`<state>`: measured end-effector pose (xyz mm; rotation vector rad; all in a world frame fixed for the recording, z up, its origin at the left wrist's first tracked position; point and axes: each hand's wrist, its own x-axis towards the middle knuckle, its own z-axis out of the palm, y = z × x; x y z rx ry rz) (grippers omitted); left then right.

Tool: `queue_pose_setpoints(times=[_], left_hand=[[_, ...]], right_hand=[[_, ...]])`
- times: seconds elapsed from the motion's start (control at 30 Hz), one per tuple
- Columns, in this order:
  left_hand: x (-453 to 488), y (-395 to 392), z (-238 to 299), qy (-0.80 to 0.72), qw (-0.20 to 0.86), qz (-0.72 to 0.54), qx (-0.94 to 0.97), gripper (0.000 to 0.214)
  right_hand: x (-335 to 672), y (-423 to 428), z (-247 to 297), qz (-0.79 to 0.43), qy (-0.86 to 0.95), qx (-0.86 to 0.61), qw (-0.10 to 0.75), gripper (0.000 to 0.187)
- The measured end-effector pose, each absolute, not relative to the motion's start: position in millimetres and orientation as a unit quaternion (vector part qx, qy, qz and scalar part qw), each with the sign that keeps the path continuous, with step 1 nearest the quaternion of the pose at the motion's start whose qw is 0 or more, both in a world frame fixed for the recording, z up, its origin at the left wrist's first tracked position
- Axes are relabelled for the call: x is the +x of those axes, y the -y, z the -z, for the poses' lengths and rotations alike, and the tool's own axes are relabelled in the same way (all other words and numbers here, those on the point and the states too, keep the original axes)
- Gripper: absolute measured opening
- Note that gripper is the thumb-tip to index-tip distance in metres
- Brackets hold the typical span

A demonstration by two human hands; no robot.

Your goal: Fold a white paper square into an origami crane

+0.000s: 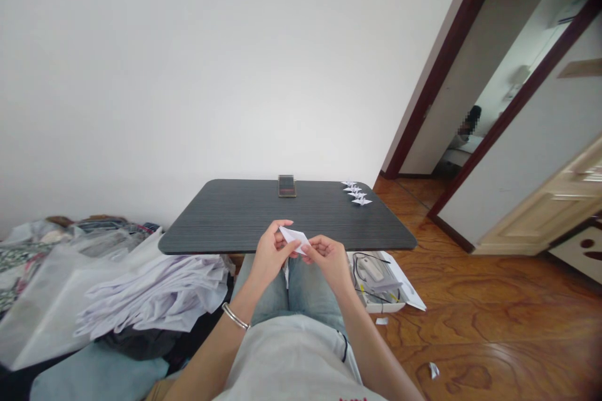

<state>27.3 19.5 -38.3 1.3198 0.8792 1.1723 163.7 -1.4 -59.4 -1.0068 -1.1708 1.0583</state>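
A small piece of folded white paper (294,237) is held up between both hands, just over the near edge of the dark table (235,213). My left hand (274,249) pinches its left side, thumb on the face turned to me. At the lower right corner, the thumb and fingers of my right hand (328,255) close on the same paper. Several white folded paper cranes (361,201) stand in a row at the table's far right. A phone-like dark object (286,186) rests at the middle of the back edge.
Left of the table lie heaped clothes (155,294) and plastic bags. Under its right side, an open white box (379,285) holds cables. Paper scraps (433,370) lie on the wooden floor (508,319). A person (465,128) is beyond the doorway at right.
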Motion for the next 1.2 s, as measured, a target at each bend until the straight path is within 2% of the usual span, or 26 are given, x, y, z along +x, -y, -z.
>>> queue_pose_setpoints(times=[0.2, 0.43, 0.67, 0.83, 1.2], left_hand=[[30.4, -18.5, 39.4, -0.365, 0.533, -0.514, 0.564, 0.046], [36.2, -13.4, 40.2, -0.351, 0.514, -0.554, 0.553, 0.052], [37.0, -14.6, 40.8, -0.344, 0.527, -0.563, 0.536, 0.04], [34.5, -18.9, 44.5, -0.353, 0.493, -0.589, 0.534, 0.04], [30.9, -21.8, 47.6, -0.368, 0.481, -0.612, 0.508, 0.041]], right_hand=[[162.1, 1.4, 61.1, -0.467, 0.502, -0.44, 0.58, 0.028], [159.4, 1.6, 61.9, -0.476, 0.493, -0.418, 0.597, 0.03], [160.0, 1.3, 63.6, -0.475, 0.491, -0.425, 0.593, 0.03], [159.3, 3.4, 61.3, -0.483, 0.507, -0.42, 0.577, 0.025], [166.0, -0.8, 63.3, -0.504, 0.501, -0.414, 0.569, 0.029]])
